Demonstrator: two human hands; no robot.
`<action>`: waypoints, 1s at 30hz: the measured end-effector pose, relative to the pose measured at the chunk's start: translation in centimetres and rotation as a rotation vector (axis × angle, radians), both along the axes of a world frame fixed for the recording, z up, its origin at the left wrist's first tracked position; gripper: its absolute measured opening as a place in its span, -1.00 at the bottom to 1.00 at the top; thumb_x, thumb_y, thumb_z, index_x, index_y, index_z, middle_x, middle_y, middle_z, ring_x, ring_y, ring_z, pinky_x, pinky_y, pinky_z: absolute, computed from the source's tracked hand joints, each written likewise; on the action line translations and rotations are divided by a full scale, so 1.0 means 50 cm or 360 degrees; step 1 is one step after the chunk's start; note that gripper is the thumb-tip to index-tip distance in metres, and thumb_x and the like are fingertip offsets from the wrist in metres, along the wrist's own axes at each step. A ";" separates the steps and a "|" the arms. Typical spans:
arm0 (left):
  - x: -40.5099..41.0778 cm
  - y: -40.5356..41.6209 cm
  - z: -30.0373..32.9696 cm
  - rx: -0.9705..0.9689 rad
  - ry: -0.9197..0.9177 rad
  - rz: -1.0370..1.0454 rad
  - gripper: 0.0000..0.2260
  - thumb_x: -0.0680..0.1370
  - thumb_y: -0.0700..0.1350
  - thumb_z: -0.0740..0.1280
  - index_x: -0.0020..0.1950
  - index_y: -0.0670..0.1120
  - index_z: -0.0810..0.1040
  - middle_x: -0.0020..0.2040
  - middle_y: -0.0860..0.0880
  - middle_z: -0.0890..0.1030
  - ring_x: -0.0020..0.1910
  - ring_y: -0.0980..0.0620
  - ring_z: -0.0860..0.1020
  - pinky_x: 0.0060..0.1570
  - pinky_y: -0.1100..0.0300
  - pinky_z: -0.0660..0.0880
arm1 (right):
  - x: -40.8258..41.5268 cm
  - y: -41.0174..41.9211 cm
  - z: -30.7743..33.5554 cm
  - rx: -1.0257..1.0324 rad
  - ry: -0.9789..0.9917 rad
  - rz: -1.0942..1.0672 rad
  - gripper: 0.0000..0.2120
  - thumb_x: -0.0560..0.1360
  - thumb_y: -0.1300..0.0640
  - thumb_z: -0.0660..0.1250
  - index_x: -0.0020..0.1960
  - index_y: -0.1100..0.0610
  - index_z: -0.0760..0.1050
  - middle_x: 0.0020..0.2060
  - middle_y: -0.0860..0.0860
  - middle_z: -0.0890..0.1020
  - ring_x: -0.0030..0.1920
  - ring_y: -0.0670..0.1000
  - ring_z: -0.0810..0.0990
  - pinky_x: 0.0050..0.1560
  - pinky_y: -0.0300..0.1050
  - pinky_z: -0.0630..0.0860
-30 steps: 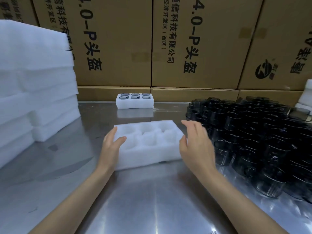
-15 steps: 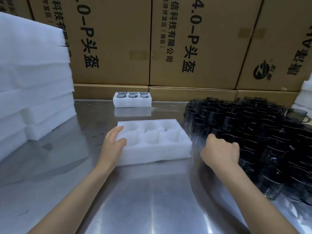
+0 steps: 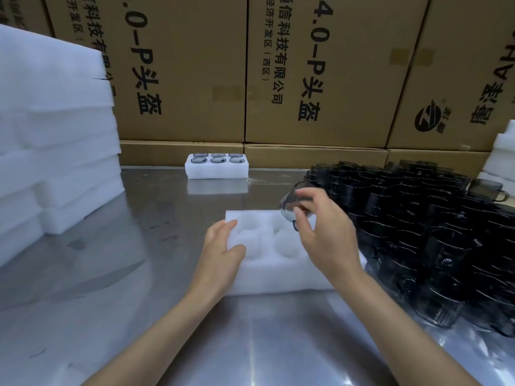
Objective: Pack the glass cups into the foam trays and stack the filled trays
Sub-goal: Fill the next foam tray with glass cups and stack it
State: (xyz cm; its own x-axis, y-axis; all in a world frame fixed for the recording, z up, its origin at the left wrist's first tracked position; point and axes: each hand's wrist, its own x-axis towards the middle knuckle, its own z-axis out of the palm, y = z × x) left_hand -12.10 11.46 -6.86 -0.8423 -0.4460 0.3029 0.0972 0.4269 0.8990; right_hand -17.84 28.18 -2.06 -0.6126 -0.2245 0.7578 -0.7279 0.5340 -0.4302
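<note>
An empty white foam tray [image 3: 278,277] with round pockets lies on the steel table in front of me. My left hand [image 3: 220,254] rests on its left edge, fingers straight and thumb on top. My right hand [image 3: 323,232] grips a smoky glass cup [image 3: 291,206], tilted, above the tray's far right corner. A large cluster of dark glass cups [image 3: 423,235] stands at the right. A filled foam tray [image 3: 216,171] with several cups sits at the table's back.
A tall stack of white foam trays [image 3: 55,151] fills the left side. Cardboard boxes [image 3: 306,73] form a wall behind the table. More foam [image 3: 501,154] shows at the far right edge. Bare steel table [image 3: 167,330] lies near me.
My right hand reached into the cup cluster, took one glass cup and carried it left over the tray. My left hand stayed at the tray's left edge.
</note>
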 end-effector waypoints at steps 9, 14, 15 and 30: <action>0.007 0.005 0.001 -0.0040 -0.0022 0.0032 -0.45 0.51 -0.28 0.19 0.49 -0.06 0.21 0.47 0.07 0.20 0.34 0.21 0.22 0.20 0.36 0.14 | -0.007 -0.129 0.046 0.0439 -0.0183 -0.0008 -0.83 0.58 0.01 0.21 0.05 0.04 0.53 -0.07 -0.02 0.68 0.01 0.12 0.58 -0.18 -0.06 0.44; 0.011 0.009 0.012 -0.0087 0.0076 0.0016 -0.41 0.41 -0.16 0.18 0.46 -0.01 0.25 0.36 0.08 0.30 0.20 0.36 0.22 0.03 0.58 0.15 | -0.006 -0.182 0.061 0.0818 -0.0192 -0.0154 -0.78 0.56 -0.02 0.24 -0.15 0.09 0.51 -0.23 0.04 0.58 -0.22 0.13 0.46 -0.34 -0.11 0.21; 0.012 0.010 0.013 -0.0084 0.0088 0.0027 -0.40 0.41 -0.19 0.19 0.47 0.00 0.23 0.35 0.09 0.30 0.20 0.35 0.22 0.02 0.57 0.15 | -0.004 -0.187 0.061 0.0826 -0.0193 -0.0171 -0.78 0.56 -0.02 0.25 -0.14 0.10 0.52 -0.25 0.05 0.54 -0.24 0.13 0.42 -0.31 -0.12 0.21; 0.016 0.011 0.011 -0.0099 0.0109 0.0048 -0.42 0.45 -0.29 0.20 0.45 0.04 0.25 0.18 0.23 0.29 0.05 0.42 0.23 -0.11 0.53 0.20 | -0.020 -0.195 0.092 0.1122 -0.0389 -0.0096 -0.71 0.49 -0.09 0.36 0.02 0.12 0.58 -0.09 0.09 0.60 -0.13 0.14 0.51 -0.20 -0.12 0.32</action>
